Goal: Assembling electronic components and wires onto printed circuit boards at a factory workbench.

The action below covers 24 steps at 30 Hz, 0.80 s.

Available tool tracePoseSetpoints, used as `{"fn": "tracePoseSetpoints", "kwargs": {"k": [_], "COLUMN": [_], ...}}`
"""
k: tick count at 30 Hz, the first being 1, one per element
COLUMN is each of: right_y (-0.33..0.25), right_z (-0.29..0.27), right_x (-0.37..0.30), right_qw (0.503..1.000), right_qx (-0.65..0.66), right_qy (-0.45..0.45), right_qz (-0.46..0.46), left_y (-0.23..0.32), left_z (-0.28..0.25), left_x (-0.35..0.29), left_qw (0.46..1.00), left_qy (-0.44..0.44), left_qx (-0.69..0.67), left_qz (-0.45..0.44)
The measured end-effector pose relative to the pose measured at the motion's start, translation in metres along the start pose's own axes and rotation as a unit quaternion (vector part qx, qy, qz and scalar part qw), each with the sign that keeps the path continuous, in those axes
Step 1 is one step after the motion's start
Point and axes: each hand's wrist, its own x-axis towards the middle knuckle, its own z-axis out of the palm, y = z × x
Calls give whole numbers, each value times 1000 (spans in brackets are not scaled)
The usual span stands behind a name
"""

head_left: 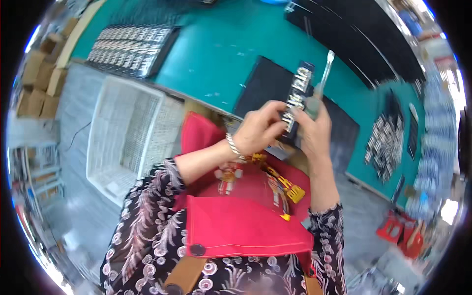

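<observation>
Black strip bearing silver metal pieces (301, 81): one, over one dark mat (263, 81) | your left hand (258, 129): pinching the strip's near end | your right hand (315, 129): gripping one screwdriver (326, 70), thumb against strip | one metal-parts heap (385, 145), right

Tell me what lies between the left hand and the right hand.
The head view shows a black strip with shiny metal pieces between the left hand and the right hand, fingers of both meeting it.
</observation>
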Motion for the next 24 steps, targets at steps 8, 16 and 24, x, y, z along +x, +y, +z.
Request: {"fn": "tracePoseSetpoints", "kwargs": {"k": [8, 16, 24], "right_y": [-39, -23, 24], "right_z": [89, 99, 68], "right_x": [16, 62, 129], "right_qw": [997, 993, 990], "right_qx": [-14, -72, -26], "right_qy": [26, -1, -67], "right_qz": [-73, -94, -119], "left_y": [26, -18, -61], "left_z": [-108, -156, -113], "left_x": [-9, -16, 20], "left_qw": [997, 894, 885], "left_qy": [-58, 66, 80], "left_qx": [47, 358, 396], "left_qz": [33, 260, 232]}}
